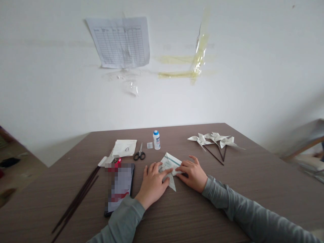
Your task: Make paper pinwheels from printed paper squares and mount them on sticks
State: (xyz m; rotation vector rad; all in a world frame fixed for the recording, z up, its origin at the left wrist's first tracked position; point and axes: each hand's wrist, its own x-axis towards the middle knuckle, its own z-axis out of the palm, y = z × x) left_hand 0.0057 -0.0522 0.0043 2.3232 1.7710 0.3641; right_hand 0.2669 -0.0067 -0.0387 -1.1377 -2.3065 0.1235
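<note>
A folded piece of white paper (170, 163) with a dark stripe lies on the brown table (227, 189) in front of me. My left hand (152, 184) rests on its left side, fingers stretched flat and pressing the paper down. Fingers extended too, my right hand (192, 173) lies flat over the paper's right edge. Both sleeves are grey-green.
Scissors (139, 154), a small white glue bottle (156, 139) with a blue cap and a sheet of paper (125, 147) lie behind the hands. A phone (119, 187) and several dark sticks (78, 199) are at left. Three finished paper pinwheels (215, 140) lie at right.
</note>
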